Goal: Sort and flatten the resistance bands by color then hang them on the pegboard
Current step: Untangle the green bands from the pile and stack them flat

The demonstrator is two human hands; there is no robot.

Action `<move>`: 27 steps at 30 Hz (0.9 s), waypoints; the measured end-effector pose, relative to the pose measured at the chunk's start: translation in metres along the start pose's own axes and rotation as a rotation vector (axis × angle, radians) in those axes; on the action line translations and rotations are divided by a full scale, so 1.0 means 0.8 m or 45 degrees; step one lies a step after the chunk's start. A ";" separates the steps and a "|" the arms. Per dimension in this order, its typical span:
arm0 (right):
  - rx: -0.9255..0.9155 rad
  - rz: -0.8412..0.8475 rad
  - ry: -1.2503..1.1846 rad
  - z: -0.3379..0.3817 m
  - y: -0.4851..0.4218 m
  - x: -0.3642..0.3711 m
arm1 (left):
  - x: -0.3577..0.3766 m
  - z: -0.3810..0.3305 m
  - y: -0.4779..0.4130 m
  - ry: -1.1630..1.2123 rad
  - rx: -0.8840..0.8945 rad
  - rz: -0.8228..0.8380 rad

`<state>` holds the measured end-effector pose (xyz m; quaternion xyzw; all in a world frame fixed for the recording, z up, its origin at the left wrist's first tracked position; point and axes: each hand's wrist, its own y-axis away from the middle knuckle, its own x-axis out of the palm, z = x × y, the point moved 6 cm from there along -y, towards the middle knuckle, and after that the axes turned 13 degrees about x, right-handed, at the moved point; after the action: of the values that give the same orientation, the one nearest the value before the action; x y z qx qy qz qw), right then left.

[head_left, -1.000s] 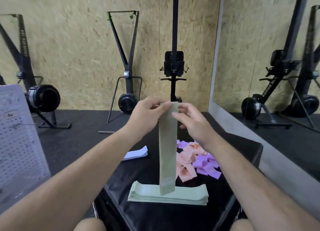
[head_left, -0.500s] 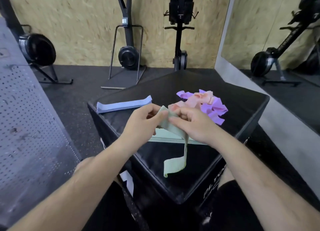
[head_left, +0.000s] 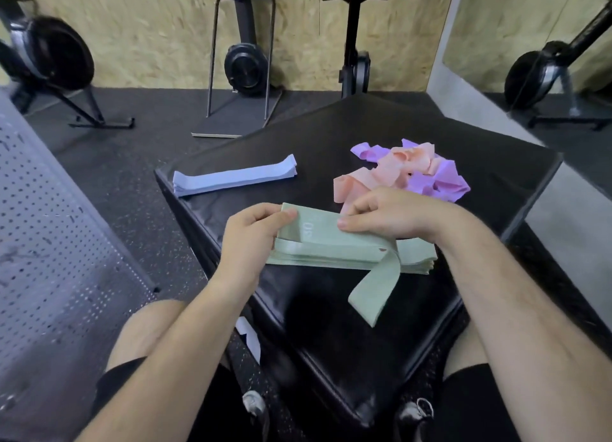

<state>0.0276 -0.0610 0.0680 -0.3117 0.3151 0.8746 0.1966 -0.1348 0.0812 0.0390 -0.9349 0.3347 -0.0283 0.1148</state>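
Green band [head_left: 318,234], dangling a second ago, is now being laid onto the green stack [head_left: 415,259], left hand [head_left: 248,239] and right hand [head_left: 394,214] both pinching it.

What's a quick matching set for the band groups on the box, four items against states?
Things:
1. loose green band
2. green stack
3. blue stack
4. pink and purple bands

States:
a. tangled heap, unsorted
b. flat pile lying alone at the left
c. gripped by left hand and right hand
d. flat pile under that band

Pairs: 1-c, 2-d, 3-b, 4-a
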 end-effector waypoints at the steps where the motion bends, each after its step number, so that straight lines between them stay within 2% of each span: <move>1: 0.009 -0.002 -0.002 -0.004 -0.010 -0.002 | -0.005 0.009 -0.007 0.030 -0.017 -0.056; 5: 0.029 -0.040 0.101 -0.019 -0.048 0.001 | -0.023 0.041 -0.029 -0.009 -0.018 -0.153; 17: 0.135 -0.006 0.310 -0.033 -0.119 0.026 | -0.020 0.075 -0.056 -0.743 0.210 0.032; 27: 0.173 -0.068 0.293 -0.036 -0.129 0.035 | -0.015 0.087 -0.058 -1.020 0.394 0.048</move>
<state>0.0748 -0.0015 -0.0126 -0.4044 0.3857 0.8041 0.2030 -0.1063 0.1369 -0.0179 -0.8375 0.2726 0.2894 0.3750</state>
